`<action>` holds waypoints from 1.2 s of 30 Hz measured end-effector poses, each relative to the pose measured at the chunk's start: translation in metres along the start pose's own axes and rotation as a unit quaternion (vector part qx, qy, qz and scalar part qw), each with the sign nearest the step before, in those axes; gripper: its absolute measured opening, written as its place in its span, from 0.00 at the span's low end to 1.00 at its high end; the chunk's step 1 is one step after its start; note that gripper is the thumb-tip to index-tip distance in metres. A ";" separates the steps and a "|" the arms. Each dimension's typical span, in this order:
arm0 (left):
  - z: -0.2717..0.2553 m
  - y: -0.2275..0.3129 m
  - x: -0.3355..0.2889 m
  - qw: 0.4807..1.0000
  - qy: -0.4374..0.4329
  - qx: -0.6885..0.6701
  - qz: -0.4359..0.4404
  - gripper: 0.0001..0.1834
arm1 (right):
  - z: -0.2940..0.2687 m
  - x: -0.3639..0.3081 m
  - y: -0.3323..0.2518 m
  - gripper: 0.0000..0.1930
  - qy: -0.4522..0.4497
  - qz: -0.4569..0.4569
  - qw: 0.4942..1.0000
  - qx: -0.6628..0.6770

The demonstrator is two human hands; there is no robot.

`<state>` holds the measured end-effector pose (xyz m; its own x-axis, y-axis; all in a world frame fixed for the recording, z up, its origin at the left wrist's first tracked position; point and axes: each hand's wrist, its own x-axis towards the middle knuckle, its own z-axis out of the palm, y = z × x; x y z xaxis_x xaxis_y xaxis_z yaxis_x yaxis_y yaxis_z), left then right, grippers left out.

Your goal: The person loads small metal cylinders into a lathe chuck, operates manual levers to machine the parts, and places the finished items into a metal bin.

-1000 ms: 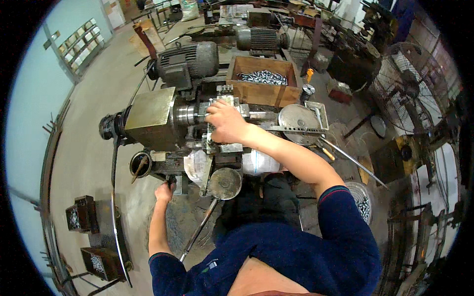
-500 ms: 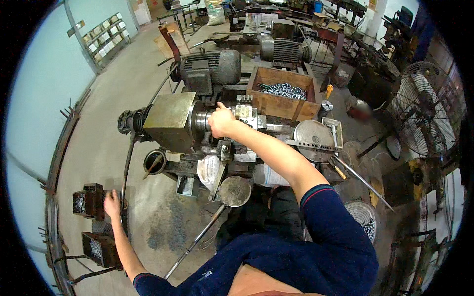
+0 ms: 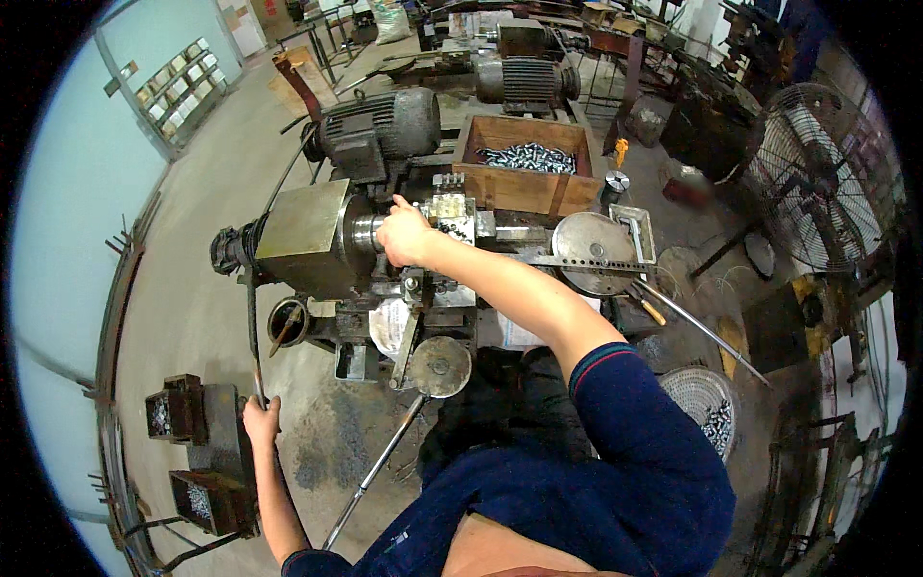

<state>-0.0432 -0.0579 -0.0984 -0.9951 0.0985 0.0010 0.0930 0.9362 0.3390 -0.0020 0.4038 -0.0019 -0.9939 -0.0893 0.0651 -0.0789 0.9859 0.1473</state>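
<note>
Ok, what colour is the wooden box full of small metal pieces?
The wooden box is brown; it shows best in the head view.

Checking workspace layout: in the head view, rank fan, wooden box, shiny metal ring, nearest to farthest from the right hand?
1. Shiny metal ring: just left of the right hand.
2. Wooden box: beyond and right.
3. Fan: far right.
</note>
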 end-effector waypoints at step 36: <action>-0.008 0.031 0.001 0.970 -0.157 -0.184 0.002 0.19 | 0.226 -0.762 -0.017 0.12 -0.169 0.771 0.607 0.092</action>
<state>-0.0420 -0.0317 -0.0800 -0.9301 0.2552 -0.2642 0.0221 0.7567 0.6534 0.7387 0.4871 -0.2772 0.1471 0.9633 -0.2247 0.9889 -0.1387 0.0529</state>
